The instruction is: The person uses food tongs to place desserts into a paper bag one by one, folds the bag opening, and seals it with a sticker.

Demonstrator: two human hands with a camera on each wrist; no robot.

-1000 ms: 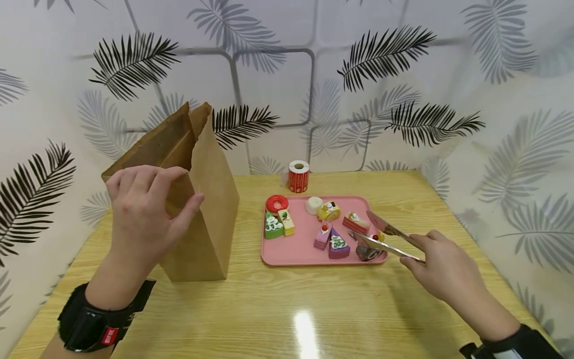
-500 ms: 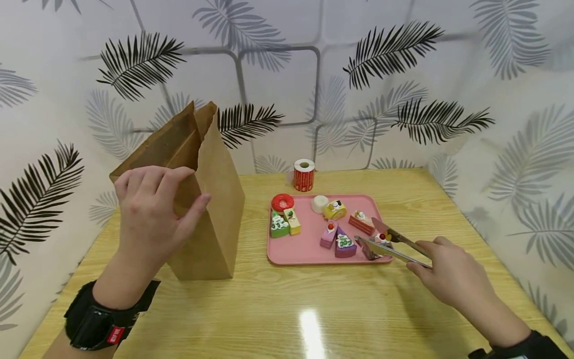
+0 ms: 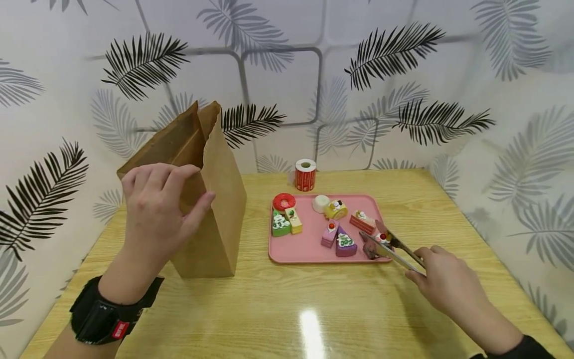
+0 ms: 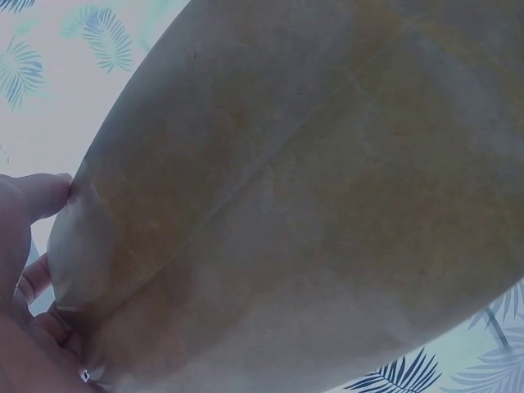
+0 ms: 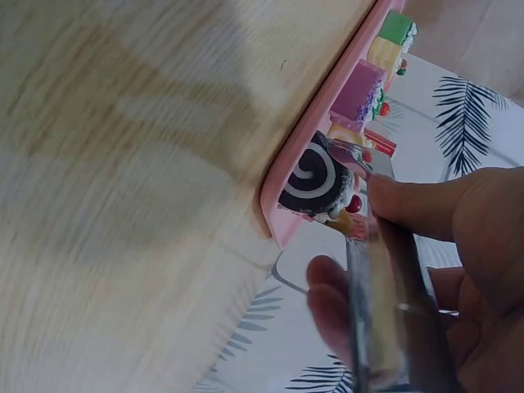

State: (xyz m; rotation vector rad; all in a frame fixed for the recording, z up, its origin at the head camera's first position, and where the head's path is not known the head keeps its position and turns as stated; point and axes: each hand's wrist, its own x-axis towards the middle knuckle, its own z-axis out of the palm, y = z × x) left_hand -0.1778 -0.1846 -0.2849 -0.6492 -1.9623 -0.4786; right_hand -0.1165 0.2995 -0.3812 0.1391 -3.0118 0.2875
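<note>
Head cam: our left hand (image 3: 157, 207) grips the paper bag (image 3: 228, 199) by its rim, our right hand (image 3: 450, 284) holds tongs (image 3: 399, 257) over the pink tray (image 3: 298, 250). Left wrist: same bag grip. Right wrist: chocolate roll (image 5: 307, 176) in the tray's corner; guessing we're lining up, next needs an even squeeze.

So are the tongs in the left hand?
No, the right hand holds the tongs, while the left hand is at the paper bag.

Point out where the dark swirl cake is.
In the head view, the dark swirl cake is at the near right corner of the pink tray, right of the purple cake slice, partly hidden by the tongs in the right hand.
</note>
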